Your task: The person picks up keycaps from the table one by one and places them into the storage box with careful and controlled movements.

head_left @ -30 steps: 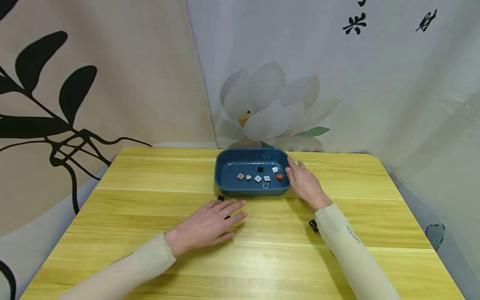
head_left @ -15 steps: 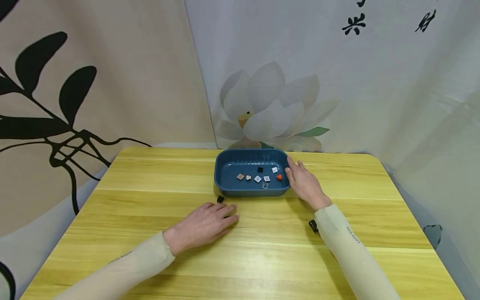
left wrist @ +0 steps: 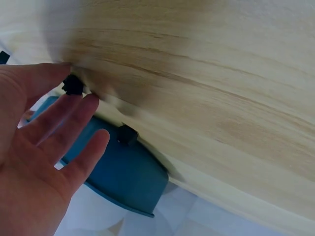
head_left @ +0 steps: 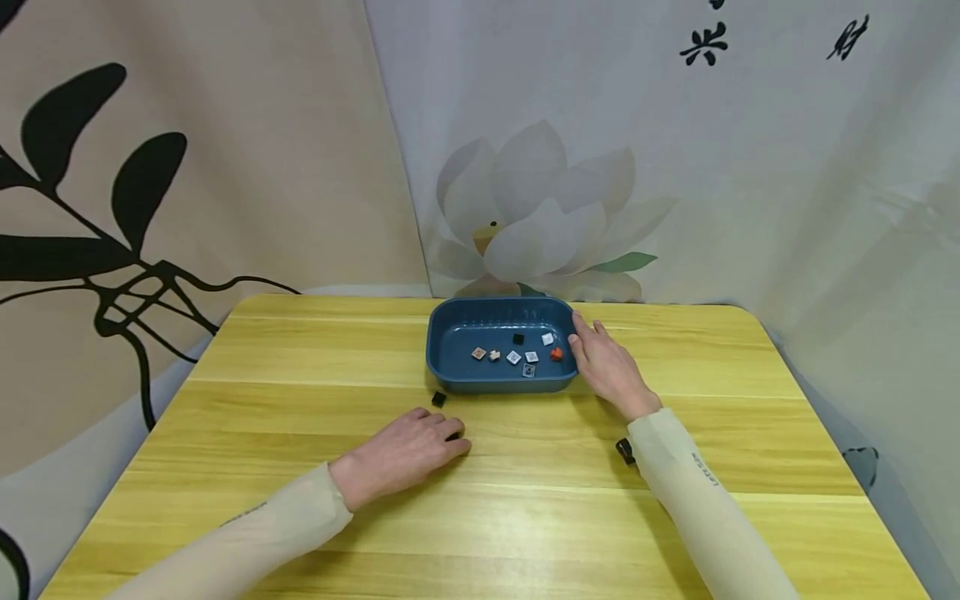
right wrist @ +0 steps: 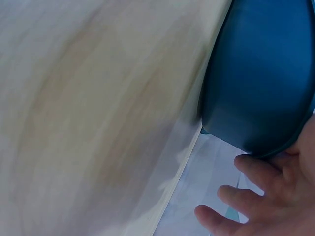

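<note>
In the head view, my left hand (head_left: 401, 458) is low over the table in front of the tray. Its thumb and fingertips pinch a small black piece (left wrist: 73, 85), dark and bumpy in the left wrist view; the fingers partly cover it. Another small black block (head_left: 438, 399) lies by the tray's front left corner. My right hand (head_left: 611, 371) rests against the right end of the blue tray (head_left: 480, 387), fingers fairly straight. In the tray lie several small pieces: white ones (head_left: 513, 357), a black one (head_left: 518, 339), a red one (head_left: 557, 354) and a tan one (head_left: 478, 353).
A black piece (head_left: 625, 452) lies on the wooden table (head_left: 540, 517) beside my right sleeve (head_left: 697, 492). The tray stands near the table's far edge. Behind it hangs a printed cloth (head_left: 555, 208) with a lotus and leaves.
My left hand has drawn back slightly and its spread fingers have come together around a black piece. The other black block by the tray is now uncovered. My right hand stays put.
</note>
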Motion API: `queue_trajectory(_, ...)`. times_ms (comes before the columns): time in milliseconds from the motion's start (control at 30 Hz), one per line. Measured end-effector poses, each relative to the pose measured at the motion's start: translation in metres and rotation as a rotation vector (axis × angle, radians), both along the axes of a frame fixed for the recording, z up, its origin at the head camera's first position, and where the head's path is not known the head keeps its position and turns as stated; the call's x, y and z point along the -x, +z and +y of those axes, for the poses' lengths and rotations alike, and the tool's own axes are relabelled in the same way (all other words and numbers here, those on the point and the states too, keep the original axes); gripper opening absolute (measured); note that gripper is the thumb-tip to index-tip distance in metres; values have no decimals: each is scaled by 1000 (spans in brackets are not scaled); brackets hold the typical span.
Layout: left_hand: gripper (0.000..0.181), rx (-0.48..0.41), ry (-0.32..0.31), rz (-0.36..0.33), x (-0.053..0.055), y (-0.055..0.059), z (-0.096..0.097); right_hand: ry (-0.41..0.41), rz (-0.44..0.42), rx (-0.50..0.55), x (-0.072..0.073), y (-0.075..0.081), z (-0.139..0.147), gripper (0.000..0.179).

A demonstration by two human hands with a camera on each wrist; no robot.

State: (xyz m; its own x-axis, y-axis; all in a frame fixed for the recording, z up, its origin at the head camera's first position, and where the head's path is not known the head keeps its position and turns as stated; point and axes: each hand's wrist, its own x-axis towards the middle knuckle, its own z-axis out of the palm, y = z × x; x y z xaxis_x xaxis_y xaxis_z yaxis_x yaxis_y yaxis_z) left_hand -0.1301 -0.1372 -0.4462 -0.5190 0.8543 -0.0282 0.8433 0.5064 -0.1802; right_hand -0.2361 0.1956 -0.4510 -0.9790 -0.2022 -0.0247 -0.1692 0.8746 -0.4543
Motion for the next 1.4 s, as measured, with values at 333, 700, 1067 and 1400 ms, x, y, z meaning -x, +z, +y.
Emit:
queue_trajectory(333,15,-20,-12,15,0,0,1,4,5,-1,1,0,-1,58)
queue_trajectory(700,19,-37,-10,-10,2,5,2,3,5,5,1,1,-1,58)
queue_trajectory(1067,25,-163,-12,55,7,18,2,-4,-5,2,1,1,0,58)
queue_trajectory(1400,33,-272,42,48,15,33,2,-3,-5,4,0,1,-1,58)
